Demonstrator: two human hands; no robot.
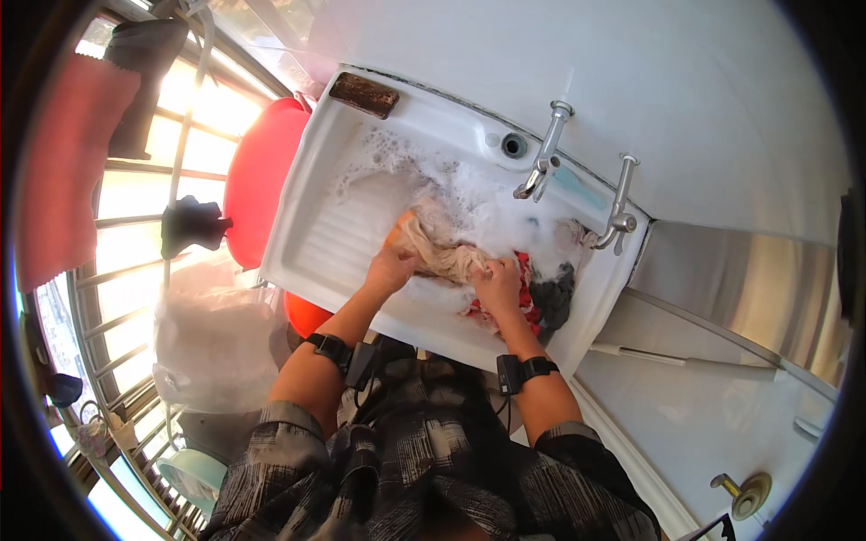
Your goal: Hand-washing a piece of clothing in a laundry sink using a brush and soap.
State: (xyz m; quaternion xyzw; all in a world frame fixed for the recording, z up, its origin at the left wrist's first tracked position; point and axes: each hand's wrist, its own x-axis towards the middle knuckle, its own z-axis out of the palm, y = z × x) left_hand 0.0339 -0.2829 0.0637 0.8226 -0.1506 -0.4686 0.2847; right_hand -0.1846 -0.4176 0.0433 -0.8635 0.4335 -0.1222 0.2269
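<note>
A wet beige cloth (446, 260) with an orange edge lies bunched in the soapy water of a white ceramic sink (298, 196). My left hand (394, 269) grips its near left part, beside the orange edge. My right hand (497, 284) is closed on its right end. A red and white patterned cloth (526, 291) lies partly beneath and beside my right hand. Next to it are a dark grey cloth (553, 297) and, under the right tap, a pale patterned cloth (572, 237). White suds cover much of the water.
Two metal taps (551, 145) (619, 203) reach over the sink's back edge. A brown bar-shaped object (364, 95) sits in the back left corner, and a light blue brush-like item (578, 189) behind the taps. A red basin (264, 182) stands left; clear plastic bags (216, 338) are near the window bars.
</note>
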